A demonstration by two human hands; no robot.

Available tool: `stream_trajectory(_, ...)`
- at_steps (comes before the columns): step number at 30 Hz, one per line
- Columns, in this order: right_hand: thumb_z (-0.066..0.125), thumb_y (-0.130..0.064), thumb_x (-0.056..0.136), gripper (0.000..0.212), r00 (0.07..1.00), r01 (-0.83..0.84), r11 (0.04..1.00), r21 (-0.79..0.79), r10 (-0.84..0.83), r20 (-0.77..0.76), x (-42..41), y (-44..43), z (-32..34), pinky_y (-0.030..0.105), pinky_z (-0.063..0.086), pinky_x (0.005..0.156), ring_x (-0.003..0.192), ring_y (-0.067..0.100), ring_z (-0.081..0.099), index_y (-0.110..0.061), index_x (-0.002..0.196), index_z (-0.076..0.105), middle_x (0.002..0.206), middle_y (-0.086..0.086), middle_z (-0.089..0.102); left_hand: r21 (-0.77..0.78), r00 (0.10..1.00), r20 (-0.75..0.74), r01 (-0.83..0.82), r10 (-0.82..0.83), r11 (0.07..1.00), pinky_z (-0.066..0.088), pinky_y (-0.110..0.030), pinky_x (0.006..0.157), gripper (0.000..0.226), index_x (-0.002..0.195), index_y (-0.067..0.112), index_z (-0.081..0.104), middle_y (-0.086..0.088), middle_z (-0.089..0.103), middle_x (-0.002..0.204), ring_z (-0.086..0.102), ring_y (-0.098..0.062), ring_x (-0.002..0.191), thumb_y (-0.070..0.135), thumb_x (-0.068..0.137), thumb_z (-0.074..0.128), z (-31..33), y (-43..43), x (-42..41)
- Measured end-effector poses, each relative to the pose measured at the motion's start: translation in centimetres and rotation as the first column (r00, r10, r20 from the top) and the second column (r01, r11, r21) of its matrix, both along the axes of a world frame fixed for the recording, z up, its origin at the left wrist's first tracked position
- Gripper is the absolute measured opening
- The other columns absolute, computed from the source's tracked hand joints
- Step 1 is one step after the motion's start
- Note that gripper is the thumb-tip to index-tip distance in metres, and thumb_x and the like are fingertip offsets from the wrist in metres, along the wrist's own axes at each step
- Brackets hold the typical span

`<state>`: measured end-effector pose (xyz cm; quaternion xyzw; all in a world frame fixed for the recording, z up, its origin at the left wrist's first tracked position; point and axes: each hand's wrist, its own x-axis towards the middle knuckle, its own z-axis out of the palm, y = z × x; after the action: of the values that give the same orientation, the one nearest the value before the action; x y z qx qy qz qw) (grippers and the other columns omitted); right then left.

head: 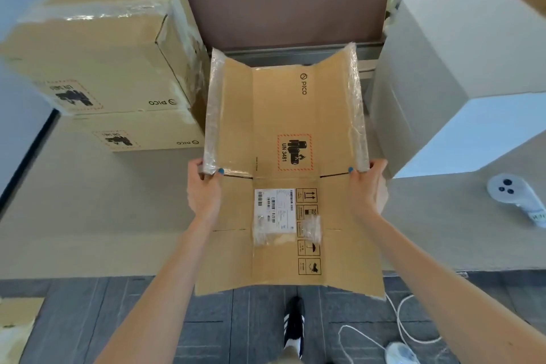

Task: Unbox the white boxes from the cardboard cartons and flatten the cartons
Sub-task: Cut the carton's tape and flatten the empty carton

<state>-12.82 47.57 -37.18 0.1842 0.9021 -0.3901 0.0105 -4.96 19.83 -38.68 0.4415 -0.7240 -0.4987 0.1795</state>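
A flattened brown cardboard carton [285, 133] with a PICO logo, a UN 3481 mark and a white label is held out in front of me over the desk edge. My left hand [204, 189] grips its left taped edge and my right hand [366, 186] grips its right taped edge. Two sealed cartons [97, 50] are stacked at the back left of the desk. A large white box [461, 47] stands at the right, close to the held carton.
The beige desk [88, 201] ends at a brown partition [283, 9] behind. A white handheld controller [514, 195] lies at the far right. Flattened cardboard [17, 325] lies on the grey floor at lower left. White cables [399, 331] trail on the floor beside my shoe [294, 322].
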Motion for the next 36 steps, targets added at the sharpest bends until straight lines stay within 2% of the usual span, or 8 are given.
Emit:
stream_trajectory(9, 0.043, -0.012, 0.094, 0.016, 0.995, -0.083, 0.988, -0.127, 0.076, -0.064, 9.9, 3.4, 2.5, 0.033, 0.035, 0.064, 0.076, 0.028, 0.054, -0.013, 0.107, 0.033, 0.089, 0.002, 0.056, -0.049, 0.992, -0.120, -0.052, 0.045, 0.997, 0.042, -0.037, 0.069, 0.029, 0.105, 0.040, 0.049, 0.006, 0.057, 0.075, 0.048, -0.014, 0.063, 0.023, 0.090, 0.067, 3.5, 4.3, 12.3)
stream_trajectory(16, 0.044, -0.012, 0.096, 0.017, 0.973, -0.222, 0.952, -0.209, 0.202, -0.115, 16.5, 2.7, 4.6, 0.031, 0.035, 0.064, 0.074, 0.027, 0.054, -0.011, 0.110, 0.034, 0.091, 0.006, 0.057, -0.136, 0.960, -0.199, -0.225, 0.196, 0.965, 0.038, -0.032, 0.065, 0.027, 0.110, 0.032, 0.051, 0.008, 0.050, 0.071, 0.045, -0.010, 0.060, 0.016, 0.092, 0.064, 7.9, 6.5, 22.3)
stream_trajectory(20, 0.044, -0.011, 0.095, 0.017, 0.943, -0.330, 0.899, -0.287, 0.298, -0.149, 19.6, 0.0, 6.8, 0.027, 0.028, 0.054, 0.070, 0.020, 0.050, -0.010, 0.110, 0.036, 0.086, 0.002, 0.052, -0.148, 0.925, -0.230, -0.340, 0.303, 0.929, 0.040, -0.035, 0.069, 0.026, 0.104, 0.037, 0.052, 0.007, 0.052, 0.070, 0.045, -0.012, 0.061, 0.019, 0.091, 0.065, 10.0, 5.5, 27.6)
stream_trajectory(23, 0.046, -0.007, 0.093, 0.015, 0.899, -0.435, 0.820, -0.373, 0.379, -0.218, 21.1, -3.2, 7.8, 0.023, 0.030, 0.053, 0.068, 0.007, 0.047, -0.011, 0.102, 0.034, 0.081, -0.002, 0.047, -0.139, 0.886, -0.243, -0.434, 0.395, 0.890, 0.039, -0.036, 0.069, 0.029, 0.102, 0.041, 0.051, 0.010, 0.050, 0.068, 0.045, -0.012, 0.060, 0.019, 0.089, 0.064, 11.6, 4.1, 31.0)
stream_trajectory(25, 0.047, -0.004, 0.094, 0.016, 0.859, -0.511, 0.748, -0.424, 0.444, -0.254, 21.9, -5.5, 8.4, 0.024, 0.035, 0.056, 0.070, 0.009, 0.049, -0.010, 0.100, 0.033, 0.085, 0.004, 0.050, -0.121, 0.857, -0.265, -0.485, 0.443, 0.866, 0.040, -0.038, 0.069, 0.031, 0.101, 0.043, 0.051, 0.012, 0.051, 0.066, 0.045, -0.014, 0.060, 0.018, 0.087, 0.064, 12.8, 3.0, 33.1)
stream_trajectory(30, 0.049, -0.004, 0.096, 0.021, 0.779, -0.627, 0.671, -0.396, 0.550, -0.302, 23.3, -11.5, 11.0, 0.024, 0.034, 0.063, 0.083, 0.017, 0.050, 0.003, 0.114, 0.042, 0.097, 0.009, 0.049, -0.140, 0.790, -0.320, -0.585, 0.523, 0.799, 0.041, -0.037, 0.068, 0.034, 0.094, 0.048, 0.049, -0.004, 0.061, 0.079, 0.045, -0.015, 0.063, 0.016, 0.087, 0.059, 15.4, 0.1, 37.2)
stream_trajectory(33, 0.047, -0.009, 0.099, 0.024, 0.732, -0.680, 0.653, -0.332, 0.588, -0.344, 24.1, -15.3, 12.7, 0.028, 0.034, 0.067, 0.079, 0.015, 0.046, 0.000, 0.119, 0.038, 0.094, 0.003, 0.046, -0.112, 0.744, -0.351, -0.636, 0.568, 0.763, 0.040, -0.034, 0.068, 0.039, 0.088, 0.055, 0.048, 0.005, 0.055, 0.075, 0.045, -0.015, 0.062, 0.018, 0.088, 0.060, 16.9, -2.3, 38.5)
stream_trajectory(36, 0.043, -0.012, 0.100, 0.020, 0.661, -0.747, 0.623, -0.234, 0.655, -0.367, 24.3, -20.1, 13.6, 0.031, 0.038, 0.060, 0.073, 0.021, 0.055, -0.007, 0.116, 0.034, 0.093, 0.005, 0.058, -0.077, 0.686, -0.391, -0.689, 0.614, 0.721, 0.038, -0.031, 0.067, 0.039, 0.091, 0.052, 0.047, 0.010, 0.053, 0.073, 0.045, -0.014, 0.062, 0.015, 0.089, 0.058, 17.7, -5.4, 39.5)
